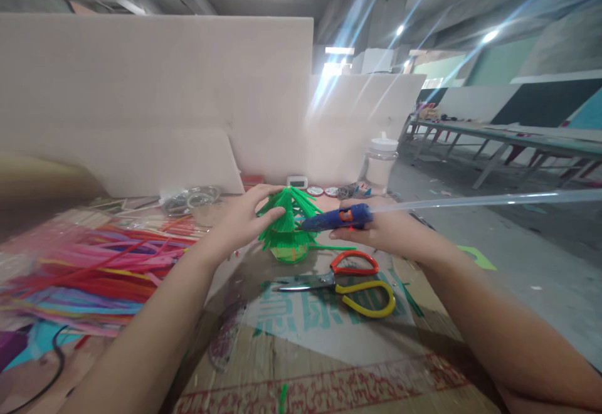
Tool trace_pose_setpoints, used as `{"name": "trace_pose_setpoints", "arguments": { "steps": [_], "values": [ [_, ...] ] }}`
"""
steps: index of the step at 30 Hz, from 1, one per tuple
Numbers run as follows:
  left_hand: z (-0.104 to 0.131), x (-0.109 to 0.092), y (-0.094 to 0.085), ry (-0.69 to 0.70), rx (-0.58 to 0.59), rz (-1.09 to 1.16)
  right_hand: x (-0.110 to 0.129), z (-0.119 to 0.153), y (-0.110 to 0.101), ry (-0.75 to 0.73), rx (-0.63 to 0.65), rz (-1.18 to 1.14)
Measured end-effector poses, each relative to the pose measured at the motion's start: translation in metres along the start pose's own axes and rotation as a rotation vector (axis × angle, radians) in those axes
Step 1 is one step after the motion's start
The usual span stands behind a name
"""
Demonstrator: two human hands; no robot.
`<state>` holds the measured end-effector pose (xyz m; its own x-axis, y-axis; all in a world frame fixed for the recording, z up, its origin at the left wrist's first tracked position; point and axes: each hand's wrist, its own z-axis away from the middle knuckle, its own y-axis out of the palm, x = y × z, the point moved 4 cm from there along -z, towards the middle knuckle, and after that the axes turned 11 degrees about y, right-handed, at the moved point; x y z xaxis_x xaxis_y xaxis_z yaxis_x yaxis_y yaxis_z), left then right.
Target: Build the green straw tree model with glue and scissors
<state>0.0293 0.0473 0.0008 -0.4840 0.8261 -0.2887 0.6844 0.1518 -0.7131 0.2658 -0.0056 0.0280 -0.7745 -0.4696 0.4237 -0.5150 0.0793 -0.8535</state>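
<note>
A green cone-shaped tree (286, 229), which looks made of pipe cleaners, stands upright on the table in front of me. My left hand (251, 213) holds its left side, thumb and fingers closed around the upper part. In my right hand (371, 229) is a blue hot glue gun (333, 218), its nozzle pointing left at or close to the tree's right side; whether it touches, I cannot tell. A long clear glue stick (470, 201) runs out of its back to the right. Nearer to me lie scissors (333, 282) with one red and one yellow handle, blades partly apart.
Bundles of coloured pipe cleaners (94, 270) cover the left of the table. Behind the tree are a small white digital display (297, 182), a roll of clear tape (203, 199) and a white-lidded jar (382, 163). Pale boards (188, 81) rise at the back. A black cable (59, 357) lies lower left.
</note>
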Motion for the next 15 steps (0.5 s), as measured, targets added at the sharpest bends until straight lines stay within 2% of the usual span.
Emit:
{"name": "trace_pose_setpoints", "arguments": {
  "steps": [5, 11, 15],
  "values": [
    [0.000, 0.002, 0.000, -0.009, -0.001, 0.002, -0.006, -0.003, -0.001, -0.032, -0.028, 0.032],
    [0.000, 0.001, 0.001, -0.014, -0.001, 0.005, -0.016, -0.005, -0.001, 0.085, -0.090, 0.024],
    [0.000, 0.001, 0.000, -0.017, 0.005, 0.007, -0.009, -0.005, -0.002, 0.010, -0.077, 0.026]
  ]
}}
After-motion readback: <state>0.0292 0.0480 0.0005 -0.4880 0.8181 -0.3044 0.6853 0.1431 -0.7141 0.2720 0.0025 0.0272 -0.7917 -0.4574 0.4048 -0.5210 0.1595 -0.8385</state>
